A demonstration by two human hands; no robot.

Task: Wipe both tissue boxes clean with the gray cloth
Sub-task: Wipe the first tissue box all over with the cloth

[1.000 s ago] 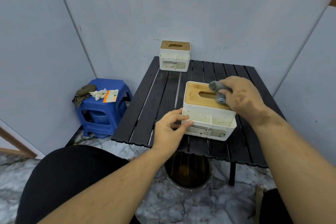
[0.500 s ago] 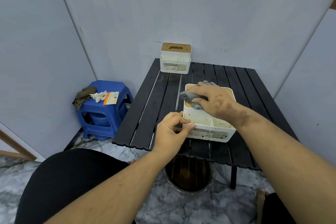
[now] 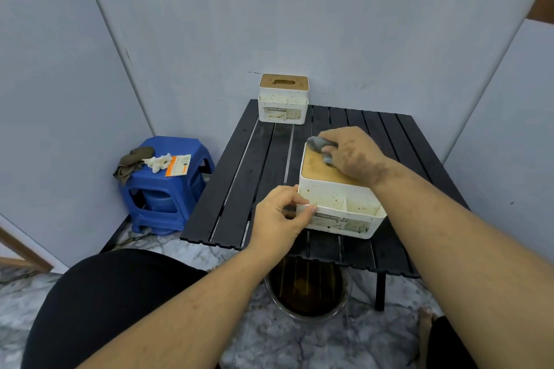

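Nearby, blue stool (image 3: 168, 189); far tissue box (image 3: 283, 103); floor basin (image 3: 308, 290).

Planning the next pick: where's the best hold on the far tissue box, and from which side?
Take the far tissue box across its white side walls, coming from the front with the hand above it. It stands upright at the table's back edge close to the wall, so the rear looks blocked. The wooden lid may be loose, so I'd avoid lifting by it.

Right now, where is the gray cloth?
The gray cloth is bunched under the right hand, on the far left corner of the near tissue box's wooden lid, toward the table's right side.
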